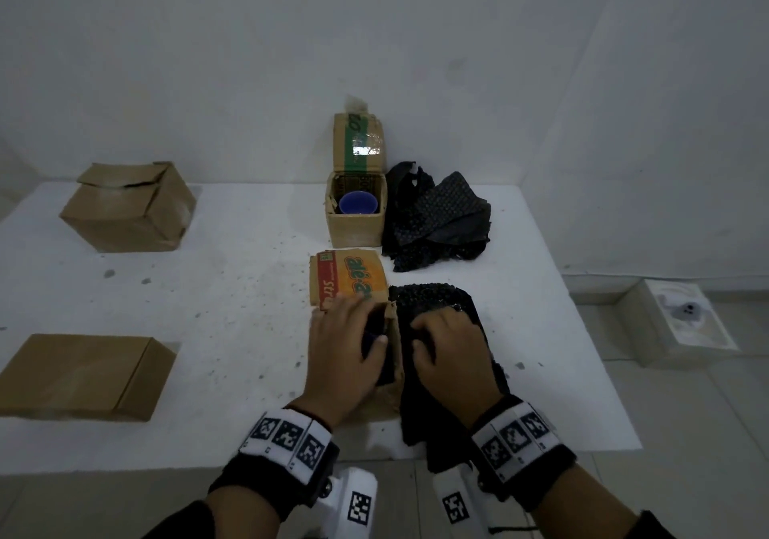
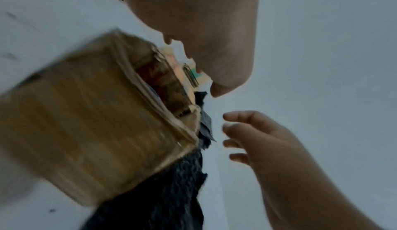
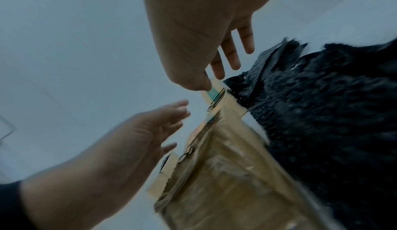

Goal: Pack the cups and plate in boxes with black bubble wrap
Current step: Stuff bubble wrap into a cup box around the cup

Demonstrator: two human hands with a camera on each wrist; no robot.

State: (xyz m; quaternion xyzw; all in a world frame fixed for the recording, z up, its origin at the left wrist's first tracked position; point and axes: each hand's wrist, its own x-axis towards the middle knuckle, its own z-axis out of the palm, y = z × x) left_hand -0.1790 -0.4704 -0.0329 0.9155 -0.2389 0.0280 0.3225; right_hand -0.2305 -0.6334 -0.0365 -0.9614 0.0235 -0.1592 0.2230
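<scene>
A small cardboard box (image 1: 387, 397) with an orange printed flap (image 1: 349, 278) stands near the table's front edge. My left hand (image 1: 345, 343) lies over its opening with fingers spread and relaxed, the thumb on something dark inside. A sheet of black bubble wrap (image 1: 432, 297) lies to the right of the box, and my right hand (image 1: 445, 343) hovers over it with loose fingers, holding nothing. In the right wrist view both the right hand (image 3: 204, 29) and the left hand (image 3: 139, 131) show empty fingers. A blue cup (image 1: 358, 202) sits in an open box (image 1: 353, 226) further back.
A pile of black bubble wrap (image 1: 437, 222) lies at the back right beside the cup's box. A closed brown box (image 1: 129, 205) stands at the back left and a flat closed box (image 1: 83, 376) at the front left. The white table (image 1: 233, 309) ends close on the right.
</scene>
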